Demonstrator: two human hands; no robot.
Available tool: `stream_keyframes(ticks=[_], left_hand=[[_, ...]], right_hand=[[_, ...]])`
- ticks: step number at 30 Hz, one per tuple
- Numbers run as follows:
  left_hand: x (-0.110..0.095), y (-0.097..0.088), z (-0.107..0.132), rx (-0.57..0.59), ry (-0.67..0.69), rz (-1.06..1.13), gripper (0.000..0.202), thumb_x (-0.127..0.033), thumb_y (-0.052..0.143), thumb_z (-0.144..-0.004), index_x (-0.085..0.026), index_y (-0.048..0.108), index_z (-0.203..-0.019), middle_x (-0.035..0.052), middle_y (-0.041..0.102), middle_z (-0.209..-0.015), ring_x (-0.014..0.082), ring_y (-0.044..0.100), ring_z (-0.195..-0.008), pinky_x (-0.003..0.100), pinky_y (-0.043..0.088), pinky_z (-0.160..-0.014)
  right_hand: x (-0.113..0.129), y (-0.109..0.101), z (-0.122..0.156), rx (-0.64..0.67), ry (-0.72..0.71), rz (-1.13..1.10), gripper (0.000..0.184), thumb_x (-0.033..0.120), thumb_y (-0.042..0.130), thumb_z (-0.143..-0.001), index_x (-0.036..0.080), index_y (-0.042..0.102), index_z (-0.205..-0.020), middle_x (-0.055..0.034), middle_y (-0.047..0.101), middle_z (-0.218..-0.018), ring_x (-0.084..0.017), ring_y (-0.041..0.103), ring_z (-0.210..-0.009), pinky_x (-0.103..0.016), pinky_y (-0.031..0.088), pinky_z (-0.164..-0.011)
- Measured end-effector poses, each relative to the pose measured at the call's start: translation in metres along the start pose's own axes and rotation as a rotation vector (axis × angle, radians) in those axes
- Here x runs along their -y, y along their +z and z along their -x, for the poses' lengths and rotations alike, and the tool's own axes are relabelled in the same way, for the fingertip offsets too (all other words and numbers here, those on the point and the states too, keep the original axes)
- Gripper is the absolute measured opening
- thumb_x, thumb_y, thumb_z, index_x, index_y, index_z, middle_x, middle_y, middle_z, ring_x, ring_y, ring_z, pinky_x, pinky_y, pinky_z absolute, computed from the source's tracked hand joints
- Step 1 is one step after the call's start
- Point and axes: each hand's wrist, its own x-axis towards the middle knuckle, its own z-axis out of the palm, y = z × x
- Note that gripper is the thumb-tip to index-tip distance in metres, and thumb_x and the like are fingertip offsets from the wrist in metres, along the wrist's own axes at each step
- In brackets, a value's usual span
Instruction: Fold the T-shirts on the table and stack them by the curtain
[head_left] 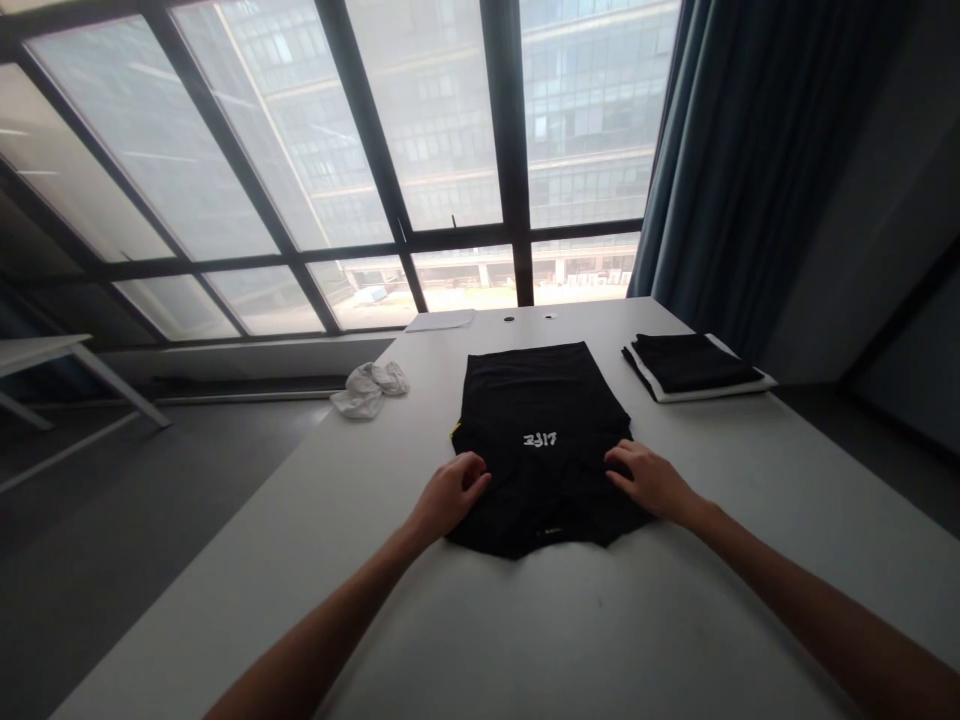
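A black T-shirt [540,400] with white lettering lies on the white table in front of me, its sleeves out of sight and its neckline towards me. The lettering looks upside down from here. A bit of yellow shows at its left edge. My left hand [451,492] is at the shirt's left side, fingers curled in with the thumb against the cloth. Across from it, my right hand [651,480] has its bent fingers and thumb on the right side of the shirt. The fabric between each hand's fingertips is hard to make out.
A stack of folded black and white clothes [694,362] lies at the table's [360,500] right side. Left of the shirt is a crumpled white cloth [369,390]. A flat white sheet [440,320] lies at the far edge, before tall windows. A blue curtain [720,180] hangs right.
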Motion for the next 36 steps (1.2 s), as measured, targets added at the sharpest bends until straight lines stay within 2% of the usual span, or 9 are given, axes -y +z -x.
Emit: stream_keyframes(ticks=[4,7,15,18,20,22,26,32,36], left_hand=[[0.011,0.039,-0.030,-0.038,-0.006,-0.168,0.016,-0.037,0.063,-0.087,-0.022,0.061,-0.092,0.0058,0.063,-0.095,0.0243,0.061,-0.091,0.035,0.050,-0.081],[0.025,0.047,-0.035,-0.070,-0.025,-0.083,0.009,-0.031,0.056,-0.090,-0.023,0.060,-0.087,0.0045,0.062,-0.092,0.0222,0.062,-0.087,0.035,0.050,-0.082],[0.105,0.001,-0.005,-0.640,-0.556,0.671,0.019,-0.040,0.049,-0.089,-0.021,0.049,-0.088,0.0012,0.056,-0.081,0.0163,0.059,-0.068,0.031,0.052,-0.066],[0.123,-0.015,0.021,-0.871,-0.628,0.574,0.025,-0.027,0.058,-0.080,-0.023,0.047,-0.102,0.0037,0.056,-0.099,0.0168,0.061,-0.078,0.033,0.055,-0.071],[0.115,-0.020,0.030,-0.961,-0.479,0.345,0.041,-0.022,0.062,-0.077,-0.024,0.046,-0.115,0.0072,0.053,-0.116,0.0206,0.061,-0.095,0.038,0.055,-0.081],[0.091,-0.017,0.025,-0.824,-0.242,0.148,0.037,-0.023,0.059,-0.082,-0.025,0.052,-0.119,0.0086,0.055,-0.121,0.0245,0.059,-0.108,0.042,0.053,-0.092],[0.033,0.009,-0.009,-0.234,0.118,0.002,0.029,-0.025,0.043,-0.098,-0.026,0.067,-0.113,0.0076,0.064,-0.123,0.0237,0.059,-0.119,0.041,0.046,-0.107],[0.024,0.042,-0.008,0.217,0.280,-0.314,0.056,-0.050,0.045,-0.101,-0.037,0.036,-0.154,0.0032,0.028,-0.164,0.0319,0.019,-0.153,0.060,0.016,-0.121],[0.024,0.037,0.007,0.323,0.341,-0.307,0.059,-0.055,0.042,-0.101,-0.041,0.027,-0.157,0.0014,0.024,-0.166,0.0308,0.016,-0.153,0.060,0.014,-0.122]], right_hand=[[-0.008,0.029,-0.031,-0.030,0.083,0.099,0.010,0.026,0.059,-0.088,0.021,0.067,-0.093,-0.0094,0.066,-0.100,-0.024,0.063,-0.095,-0.032,0.049,-0.080],[-0.020,0.036,-0.035,-0.129,0.150,-0.023,0.015,0.026,0.051,-0.091,0.022,0.064,-0.086,-0.0072,0.068,-0.090,-0.022,0.064,-0.083,-0.031,0.048,-0.075],[-0.106,0.016,0.007,-0.797,0.745,-0.694,0.022,0.042,0.053,-0.077,0.021,0.058,-0.083,-0.0048,0.065,-0.078,-0.020,0.063,-0.068,-0.033,0.053,-0.061],[-0.124,0.005,0.030,-0.835,0.864,-0.665,0.022,0.034,0.053,-0.074,0.021,0.058,-0.091,-0.0088,0.065,-0.089,-0.024,0.065,-0.076,-0.039,0.056,-0.065],[-0.114,0.000,0.034,-0.851,0.744,-0.498,0.028,0.029,0.055,-0.074,0.020,0.060,-0.100,-0.0136,0.063,-0.106,-0.028,0.063,-0.096,-0.044,0.056,-0.079],[-0.088,0.001,0.027,-0.771,0.466,-0.300,0.027,0.026,0.052,-0.080,0.021,0.064,-0.103,-0.0142,0.062,-0.116,-0.030,0.057,-0.113,-0.047,0.051,-0.095],[-0.024,0.024,-0.007,-0.418,0.027,-0.086,0.031,0.023,0.042,-0.092,0.022,0.068,-0.109,-0.0124,0.062,-0.127,-0.027,0.053,-0.126,-0.045,0.040,-0.111],[-0.007,0.062,0.001,-0.042,0.000,0.086,0.055,0.043,0.047,-0.098,0.022,0.047,-0.149,-0.0118,0.034,-0.161,-0.030,0.027,-0.151,-0.055,0.024,-0.120],[-0.001,0.061,0.014,-0.034,0.004,0.033,0.054,0.043,0.049,-0.097,0.024,0.049,-0.147,-0.0117,0.036,-0.160,-0.029,0.027,-0.151,-0.057,0.022,-0.121]])
